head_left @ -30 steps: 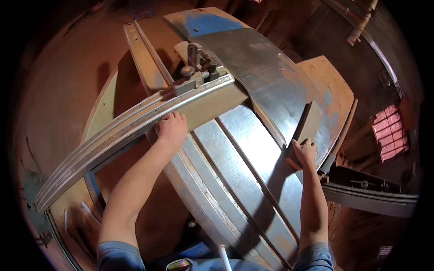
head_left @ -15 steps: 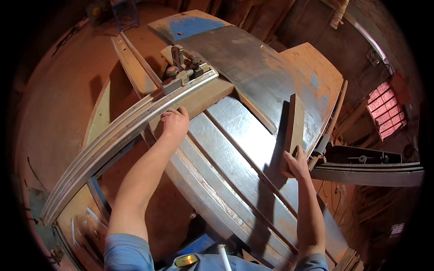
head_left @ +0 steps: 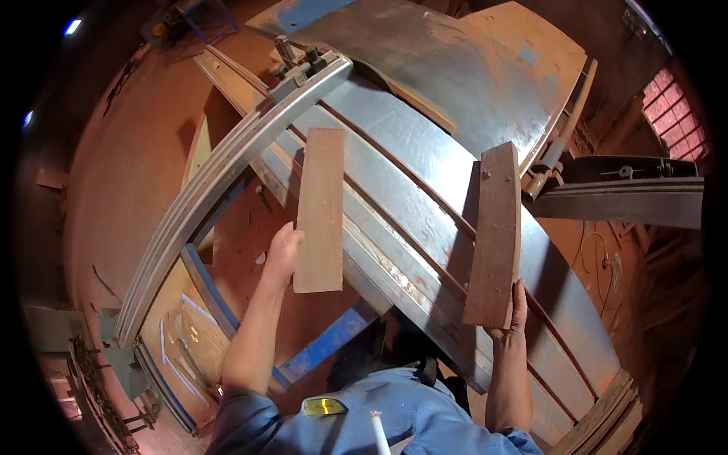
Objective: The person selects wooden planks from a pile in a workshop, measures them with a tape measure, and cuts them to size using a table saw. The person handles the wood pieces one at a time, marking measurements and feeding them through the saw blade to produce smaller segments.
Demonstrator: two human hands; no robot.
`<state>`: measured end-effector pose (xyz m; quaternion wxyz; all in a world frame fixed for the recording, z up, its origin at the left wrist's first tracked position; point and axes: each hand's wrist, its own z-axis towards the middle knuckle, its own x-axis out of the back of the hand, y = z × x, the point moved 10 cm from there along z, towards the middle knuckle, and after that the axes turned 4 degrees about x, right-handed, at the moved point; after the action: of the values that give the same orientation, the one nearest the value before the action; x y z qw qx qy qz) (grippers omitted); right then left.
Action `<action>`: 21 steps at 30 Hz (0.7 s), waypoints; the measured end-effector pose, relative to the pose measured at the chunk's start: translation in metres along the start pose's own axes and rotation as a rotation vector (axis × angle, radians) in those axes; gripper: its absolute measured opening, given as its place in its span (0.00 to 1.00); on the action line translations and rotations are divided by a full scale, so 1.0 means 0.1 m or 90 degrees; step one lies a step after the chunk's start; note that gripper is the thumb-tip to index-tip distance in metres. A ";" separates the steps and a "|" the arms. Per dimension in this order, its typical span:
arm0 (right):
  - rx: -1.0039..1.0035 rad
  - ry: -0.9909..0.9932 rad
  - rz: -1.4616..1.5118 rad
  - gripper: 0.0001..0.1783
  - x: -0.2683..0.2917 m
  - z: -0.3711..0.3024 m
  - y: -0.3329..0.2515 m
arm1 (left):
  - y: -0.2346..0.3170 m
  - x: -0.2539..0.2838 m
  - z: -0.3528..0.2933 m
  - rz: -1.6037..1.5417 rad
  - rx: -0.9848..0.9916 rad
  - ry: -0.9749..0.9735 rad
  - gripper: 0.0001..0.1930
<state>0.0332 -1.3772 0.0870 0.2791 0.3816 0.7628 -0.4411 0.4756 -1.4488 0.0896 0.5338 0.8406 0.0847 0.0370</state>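
Observation:
In my left hand (head_left: 283,252) is a flat brown wooden board (head_left: 322,208), gripped along its left edge and raised off the metal machine table (head_left: 394,144). My fingers are mostly behind it. A second wooden board (head_left: 493,235), roughly as long, stands tilted in my right hand (head_left: 516,312), which holds it at its lower right end. Its face shows small dark marks. Both boards hang side by side in front of me, over the table with its long parallel slots.
A long metal rail (head_left: 220,182) curves along the left, with a clamp-like fitting (head_left: 296,68) at its far end. Beyond lies a worn metal and wood panel (head_left: 440,53). A dark metal beam (head_left: 622,201) juts out at right. Wooden strips (head_left: 607,417) sit at lower right.
My left hand has lifted its board off the table beside the rail and brought it nearer to me, upright. The right board has turned its broad face toward me. The view has shifted.

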 end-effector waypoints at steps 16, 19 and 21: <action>-0.056 -0.063 -0.026 0.40 0.25 -1.01 0.52 | -0.61 -1.86 -1.34 -0.006 -0.038 -0.245 0.19; -0.030 -0.073 -0.074 0.42 0.27 -1.17 0.69 | -0.45 -2.00 -1.47 0.078 -0.139 -0.231 0.18; 0.006 -0.055 -0.111 0.42 0.22 -1.25 0.76 | -0.35 -2.02 -1.55 0.214 -0.211 -0.196 0.18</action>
<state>0.0730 -1.2344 0.0924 0.2703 0.2956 0.7782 -0.4837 0.2499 -1.3326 0.1295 0.6567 0.7400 -0.1452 0.0098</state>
